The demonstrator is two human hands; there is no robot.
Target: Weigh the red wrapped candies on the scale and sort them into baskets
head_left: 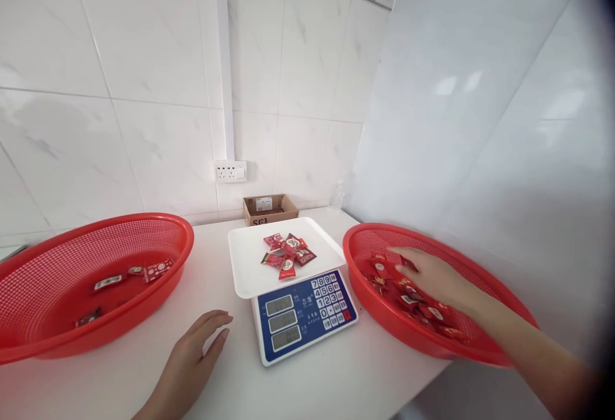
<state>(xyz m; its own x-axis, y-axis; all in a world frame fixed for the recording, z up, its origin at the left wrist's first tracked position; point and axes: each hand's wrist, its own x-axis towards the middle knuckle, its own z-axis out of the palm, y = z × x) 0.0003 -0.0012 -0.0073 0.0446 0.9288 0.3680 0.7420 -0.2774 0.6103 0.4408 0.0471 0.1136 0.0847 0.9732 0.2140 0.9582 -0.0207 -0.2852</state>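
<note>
Into the red basket (389,324) with the right hand (432,276), over the near rim from the right, forearm slanting down across the mesh. Right at the thumb and fingertips, on the palm's left side, a red packet (409,264)! Bent fingers, close about it; too small to tell whether fully pinched or only touching. Long axis, as far as visible, running roughly in line with the forearm, slightly aslant. Nearer to the right hand by a long way, and well apart from the left.

Just below that same hand, more wrapped packets (430,312), loose and overlapping on the basket floor, others ahead of the fingertips.

Now leftward from the right hand, across the basket's rim: a white tray (245,260) atop a blue-faced scale (312,337), with a small cluster of red packets (291,257) near the middle. Lit digits on the displays, too faint to read for certain.

Over to the left hand (187,356): pinching nothing, loosely spread, thumb apart from the gently curved fingers, just above or on the white table (250,381). Ahead and to the right of those fingertips, the tray; directly to the right, the scale, near but not touching. Off to the left and ahead, a second basket (144,237), with a few scattered wrappers (158,270) inside. Farther ahead, beyond the tray, a small open carton (271,218) by the wall.
</note>
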